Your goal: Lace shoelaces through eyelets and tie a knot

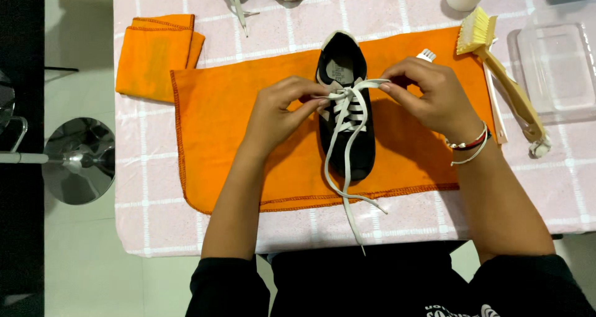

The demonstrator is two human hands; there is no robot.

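So the black sneaker (345, 115) sits dead centre of the frame, toe pointing down toward the person, heel toward the top, lying on a spread orange cloth (242, 137). The white shoelace (345, 168) is threaded across it in a few bars, and 2 loose ends trail down past the toe, off the cloth and toward the bottom edge of the table.

The lace looks flat, soft and floppy, so it'll sag wherever it isn't held. I'd say pinching close to the eyelets is the spot to grab. The shoe itself looks light with a firm sole, and it should stay put on the cloth.

The left hand (273, 115) comes in from lower left, fingers curled narrow and pinching the lace at the shoe's left side near the tongue. The right hand (434, 96) reaches in from the lower right, wrist with bracelets (472, 144), thumb and forefinger closed on a loop of lace pulled out to the right.

Around it: a folded orange cloth (158, 53) at upper left, a wooden-handled brush (503, 75) at upper right beside a clear plastic tub (555, 68), all on a pink checked tablecloth (540, 186). 2 other shoes peek in at the top edge, mostly cut off.
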